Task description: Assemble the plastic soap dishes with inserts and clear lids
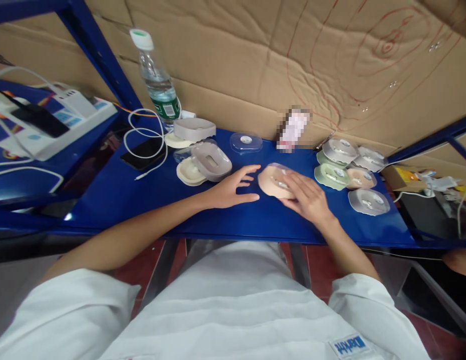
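My right hand [310, 199] grips the right side of a peach oval plastic case [272, 182] with a clear lid, fingers over the top and thumb at the near edge. Just left of that case, my left hand [235, 189] is open, its fingers spread and nothing between them. Beyond my left hand are a grey oval tray [213, 161] and a cream one [190, 171], partly overlapping. Another grey tray [194, 129] rests behind them on a cream piece. A loose clear lid [246, 143] lies on the blue table [240, 220].
Several lidded cases, one a green case [332, 176], are grouped at the right. A water bottle [159, 82], a dark phone [142, 154] and a white cable [157, 162] sit at the back left. A power strip [56, 130] lies farther left. Cardboard [233, 60] walls the back.
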Demonstrator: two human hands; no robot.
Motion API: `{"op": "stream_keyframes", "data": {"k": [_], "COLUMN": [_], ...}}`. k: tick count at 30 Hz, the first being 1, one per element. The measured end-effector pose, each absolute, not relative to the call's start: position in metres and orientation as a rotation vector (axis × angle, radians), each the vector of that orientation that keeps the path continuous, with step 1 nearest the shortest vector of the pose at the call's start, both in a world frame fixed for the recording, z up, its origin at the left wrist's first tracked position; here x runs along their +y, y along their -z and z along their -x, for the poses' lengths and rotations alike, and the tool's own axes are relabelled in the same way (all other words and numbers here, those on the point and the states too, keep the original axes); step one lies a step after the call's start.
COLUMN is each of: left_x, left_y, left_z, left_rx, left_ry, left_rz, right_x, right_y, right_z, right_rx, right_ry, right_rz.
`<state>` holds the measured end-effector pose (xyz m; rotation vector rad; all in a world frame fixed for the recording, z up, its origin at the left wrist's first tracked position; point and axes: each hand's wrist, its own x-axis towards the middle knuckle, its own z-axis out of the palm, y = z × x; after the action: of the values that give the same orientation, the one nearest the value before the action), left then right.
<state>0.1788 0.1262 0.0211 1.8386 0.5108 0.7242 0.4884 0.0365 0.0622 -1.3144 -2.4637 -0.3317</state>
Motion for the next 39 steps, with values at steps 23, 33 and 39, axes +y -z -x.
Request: {"op": "stream_keyframes", "data": {"k": [23,33,39], "left_x": [0.128,0.145,0.127], "left_y": [-0.042,-0.052,-0.032], "left_z": [-0.163,-0.152,-0.167], "left_rx": [0.647,1.317,1.076], "left_ry": [-0.787,-0.808,-0.701], "left_rz": [-2.840,-2.791,-2.767], "right_x": [0.096,0.216,0.186], "right_y": [-0.060,-0.032,-0.026], "right_z": [-0.578,-0.396,-0.417], "right_rx": [-2.151,-2.609,-2.630], "right_ry": [0.606,0.142,0.086], "right_rz": [1.519,1.416,1.408]}}
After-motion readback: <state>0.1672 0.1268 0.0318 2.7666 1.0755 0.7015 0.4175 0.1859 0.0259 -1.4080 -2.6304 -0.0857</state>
